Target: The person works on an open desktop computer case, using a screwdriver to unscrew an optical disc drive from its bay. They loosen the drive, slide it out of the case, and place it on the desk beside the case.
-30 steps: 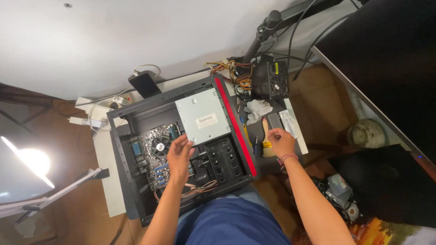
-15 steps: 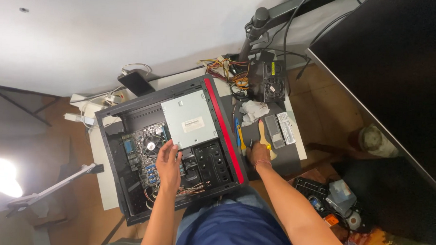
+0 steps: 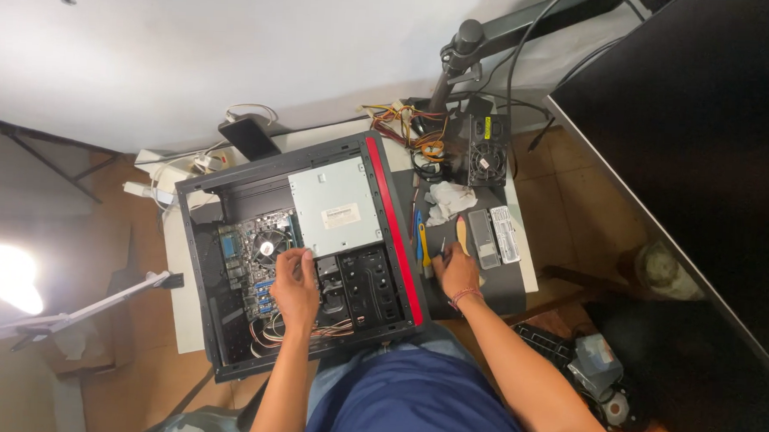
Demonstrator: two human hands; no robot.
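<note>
Right hand (image 3: pixel 458 268) dropped the screwdriver (image 3: pixel 462 234); left hand (image 3: pixel 295 281) inside case (image 3: pixel 224 321).

left hand (image 3: pixel 295 283) curled, right hand (image 3: pixel 460 267) down (fingers bent)

The left hand (image 3: pixel 293 283) covered part of the motherboard (image 3: pixel 253 253) inside the case (image 3: pixel 230 183), and what its fingertips touched was too small to tell. The right hand (image 3: pixel 460 269) lay over the lower end of a yellow tool (image 3: pixel 462 232) on the dark mat (image 3: pixel 502 286) at the table's right edge; whether its grip closed on that tool could not be told. The case hid most of the table (image 3: pixel 175 259). Labels on the drive (image 3: pixel 335 207) were too small to read. Both forearms ran off the bottom edge, and the lamp (image 3: pixel 2 273) at the left was blown out.
</note>
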